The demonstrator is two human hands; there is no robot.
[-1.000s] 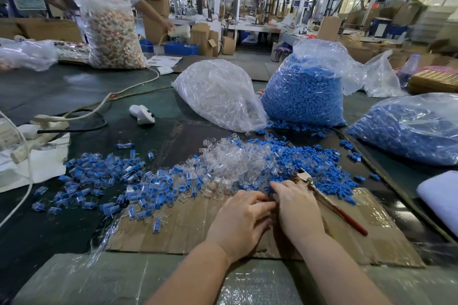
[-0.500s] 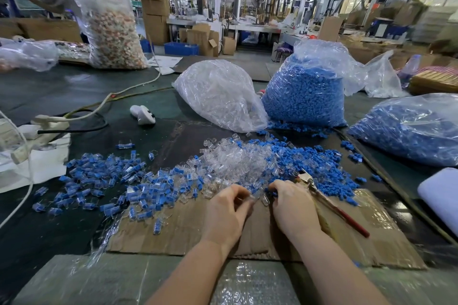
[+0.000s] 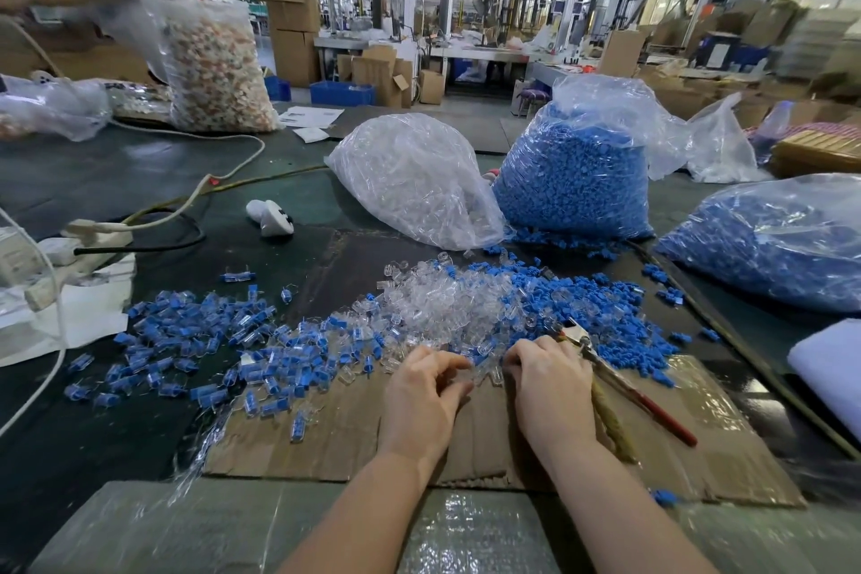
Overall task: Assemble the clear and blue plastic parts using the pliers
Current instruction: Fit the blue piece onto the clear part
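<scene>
A heap of loose clear parts lies mid-table, with loose blue parts to its right and joined clear-and-blue pieces spread to the left. My left hand is at the heap's near edge, its thumb and curled fingers pinching a clear part. A little to the right, my right hand curls its fingers down onto a small part with blue showing at the fingertips. The red-handled pliers lie along that hand's right side, jaws toward the blue parts.
Cardboard sheet under my hands. Behind the heap stand a bag of clear parts and a bag of blue parts; another blue bag at right. Power strip and cables at left. A person handles a bag at far left.
My hands, pressed together a second ago, have parted; the left one swung left and reached into the clear parts. The pliers stayed put. The person at the back has bent over.
</scene>
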